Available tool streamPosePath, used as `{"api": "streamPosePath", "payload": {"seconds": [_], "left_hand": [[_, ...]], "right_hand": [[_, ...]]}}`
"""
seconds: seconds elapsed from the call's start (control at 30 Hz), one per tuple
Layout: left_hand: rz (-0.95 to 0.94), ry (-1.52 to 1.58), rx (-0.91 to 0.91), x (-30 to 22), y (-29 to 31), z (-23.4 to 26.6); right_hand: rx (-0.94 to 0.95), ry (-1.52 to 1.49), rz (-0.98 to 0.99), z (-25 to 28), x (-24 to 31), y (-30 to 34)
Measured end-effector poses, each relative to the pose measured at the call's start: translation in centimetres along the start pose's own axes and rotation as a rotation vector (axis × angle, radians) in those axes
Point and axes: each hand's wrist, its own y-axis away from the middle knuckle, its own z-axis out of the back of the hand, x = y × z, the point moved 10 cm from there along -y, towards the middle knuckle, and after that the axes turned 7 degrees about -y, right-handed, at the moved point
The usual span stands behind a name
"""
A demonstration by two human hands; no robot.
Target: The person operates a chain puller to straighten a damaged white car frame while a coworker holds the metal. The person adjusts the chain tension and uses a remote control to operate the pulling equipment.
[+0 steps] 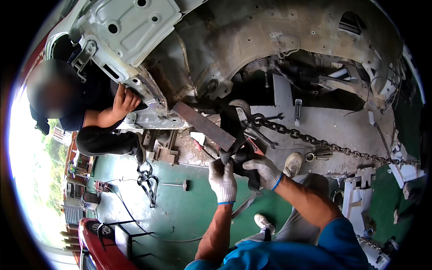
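My left hand [222,181], in a white knit glove, is closed on a black strap [229,121] just below the end of a rusty flat steel bar [204,126]. My right hand [264,172], gloved the same way, grips the strap's lower folds a little to the right. The strap passes by the bar's near end and runs up toward the car body. The bar slants from the body's lower edge toward my hands. Beside the strap, a heavy chain [310,138] with a hook runs off to the right. My gloves hide part of the strap.
A stripped car body [234,49] spans the far side. At left a co-worker's hand [125,103] touches its edge. Wrenches [265,135] and a clear-handled screwdriver [297,112] lie on the grey platform [324,121]. A hammer [185,185] and black straps [147,184] lie on the green floor.
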Motion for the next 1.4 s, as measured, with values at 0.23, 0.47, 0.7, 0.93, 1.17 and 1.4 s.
{"api": "streamPosePath", "payload": {"seconds": [0.23, 0.47, 0.7, 0.93, 1.17, 1.4], "left_hand": [[-0.472, -0.78, -0.109, -6.5, 1.4, -0.4], [-0.739, -1.069, -0.037, -9.8, 2.2, -1.5], [-0.36, -0.727, 0.455, -11.1, 1.8, -3.7], [0.006, -0.087, 0.35, -3.4, 0.4, -3.0], [-0.018, 0.236, 0.39, -5.2, 3.8, -0.1], [0.116, 0.152, 0.835, -5.0, 4.4, -1.7]], "right_hand": [[0.051, 0.071, -0.028, 0.9, -0.2, -0.4], [0.142, 0.291, -0.047, 1.1, 0.6, -1.7], [0.25, 0.677, 0.074, 1.3, 1.9, -2.2], [0.146, 0.973, 0.046, 1.0, 3.2, -1.2], [0.159, 1.401, 0.17, -1.8, 5.7, 2.2], [0.013, 1.931, 0.314, 0.4, 6.0, 0.9]]}}
